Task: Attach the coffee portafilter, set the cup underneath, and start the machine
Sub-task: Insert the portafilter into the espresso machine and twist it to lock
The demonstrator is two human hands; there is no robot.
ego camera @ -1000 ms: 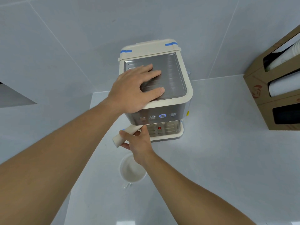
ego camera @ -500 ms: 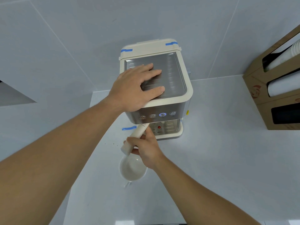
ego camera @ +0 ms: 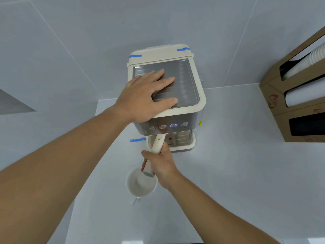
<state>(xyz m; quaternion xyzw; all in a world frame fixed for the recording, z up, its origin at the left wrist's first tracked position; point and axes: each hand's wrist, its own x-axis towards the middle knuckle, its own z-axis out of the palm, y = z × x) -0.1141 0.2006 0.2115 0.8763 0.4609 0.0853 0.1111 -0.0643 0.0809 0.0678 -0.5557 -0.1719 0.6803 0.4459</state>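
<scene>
On the white table [ego camera: 228, 173] against the tiled wall stands the coffee machine [ego camera: 168, 106], cream and steel, one of its four front buttons [ego camera: 173, 125] lit blue. The left hand [ego camera: 146, 99] lies flat and open on the machine's metal top, fingers spread. The right hand [ego camera: 161, 164] is closed around the cream handle of the portafilter [ego camera: 156, 148], whose far end goes in under the machine's front; the head itself is hidden. A white cup [ego camera: 140, 185] sits on the table just in front of the machine, below the handle's near end. A cardboard cup dispenser [ego camera: 297, 95] stands at right.
</scene>
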